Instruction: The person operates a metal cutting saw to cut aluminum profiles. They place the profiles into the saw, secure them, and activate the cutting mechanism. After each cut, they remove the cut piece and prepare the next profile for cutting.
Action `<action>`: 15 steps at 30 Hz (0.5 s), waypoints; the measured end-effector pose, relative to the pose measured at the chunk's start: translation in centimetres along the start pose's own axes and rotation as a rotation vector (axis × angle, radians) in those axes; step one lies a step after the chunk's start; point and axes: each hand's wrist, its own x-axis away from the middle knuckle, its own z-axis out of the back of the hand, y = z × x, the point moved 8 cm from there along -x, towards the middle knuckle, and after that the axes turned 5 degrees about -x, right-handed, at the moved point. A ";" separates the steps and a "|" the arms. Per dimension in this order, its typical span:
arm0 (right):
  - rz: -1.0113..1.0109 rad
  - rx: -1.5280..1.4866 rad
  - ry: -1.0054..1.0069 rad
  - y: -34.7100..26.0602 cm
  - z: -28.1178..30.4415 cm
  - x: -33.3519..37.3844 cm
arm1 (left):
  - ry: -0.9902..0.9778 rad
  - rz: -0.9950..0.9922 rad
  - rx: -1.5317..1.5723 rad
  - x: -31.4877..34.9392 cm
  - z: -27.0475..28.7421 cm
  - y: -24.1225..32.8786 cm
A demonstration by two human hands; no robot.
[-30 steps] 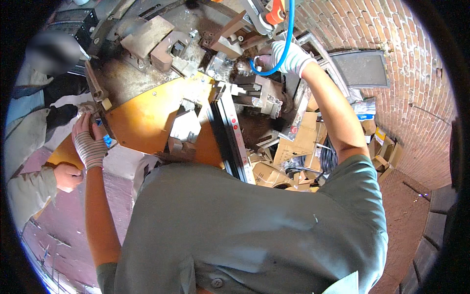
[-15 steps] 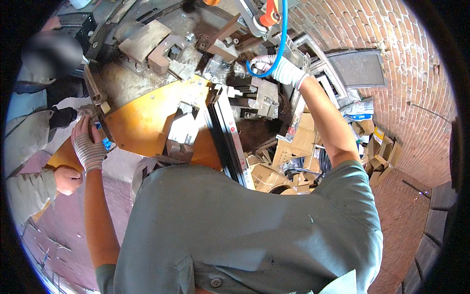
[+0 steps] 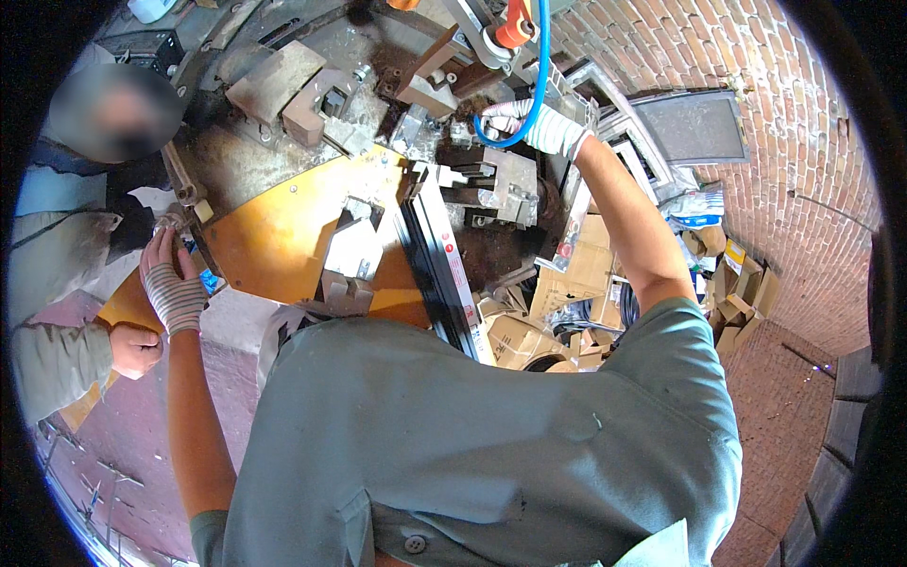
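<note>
My right hand, in a striped glove with bare fingertips, reaches to the far side of the machine table. Its fingers are closed at a small metal fitting beside the clamp blocks; what they hold is hidden. A blue hose loops in front of these fingers. My left hand, gloved alike, lies with fingers stretched out at the machine's left edge. Its fingertips touch a small metal part by a lever. Between the hands are an orange plate and a bundle of long black-and-silver profiles.
Heavy steel blocks stand on the table. A co-worker's bare hand is close to my left forearm, with a grey sleeve. Cardboard boxes lie at the right, before a brick wall. An orange-and-grey arm hangs overhead.
The co-worker's head at the far left has shifted to the right and slightly down. Both my hands stay in nearly the same places.
</note>
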 end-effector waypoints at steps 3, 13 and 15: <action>-0.002 0.055 0.016 -0.6 0.0 0.1 | -0.001 -0.002 -0.010 0.0 -0.1 -0.1; 0.089 0.111 0.013 -0.9 0.2 0.1 | -0.008 0.001 -0.029 0.1 0.0 0.0; 0.011 -0.040 0.006 -0.1 0.1 -0.4 | -0.010 0.000 -0.028 0.0 0.0 0.0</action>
